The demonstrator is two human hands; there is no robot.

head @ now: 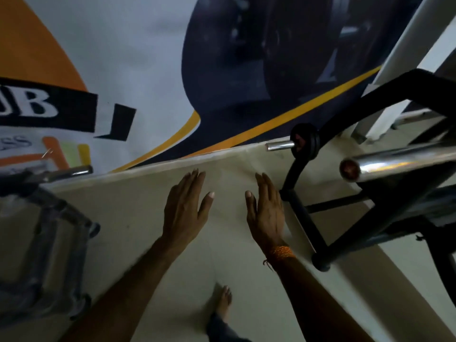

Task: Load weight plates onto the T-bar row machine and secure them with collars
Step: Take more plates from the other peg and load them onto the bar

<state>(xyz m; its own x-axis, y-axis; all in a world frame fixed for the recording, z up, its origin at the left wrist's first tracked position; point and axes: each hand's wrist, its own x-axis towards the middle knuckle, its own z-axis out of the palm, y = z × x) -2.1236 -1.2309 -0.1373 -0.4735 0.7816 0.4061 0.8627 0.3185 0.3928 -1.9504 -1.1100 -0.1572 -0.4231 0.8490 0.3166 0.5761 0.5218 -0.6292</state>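
We are looking at a pale floor (pixel 153 243) that is showing as smooth, matt tile. A printed wall banner (pixel 148 58) is appearing flat and faintly sheened, like vinyl. At the right, a black machine frame (pixel 306 218) is reading as painted metal with a dull satin finish. Its chrome sleeve (pixel 399 160) is gleaming, polished and mirror-bright, as is a shorter chrome peg (pixel 280 145). On the right wrist, an orange thread band (pixel 281 251) is looking fibrous and frayed.

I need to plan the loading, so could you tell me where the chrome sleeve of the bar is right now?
In the head view it lies at the right edge, the chrome sleeve pointing left, above the black frame and just right of the open right hand.
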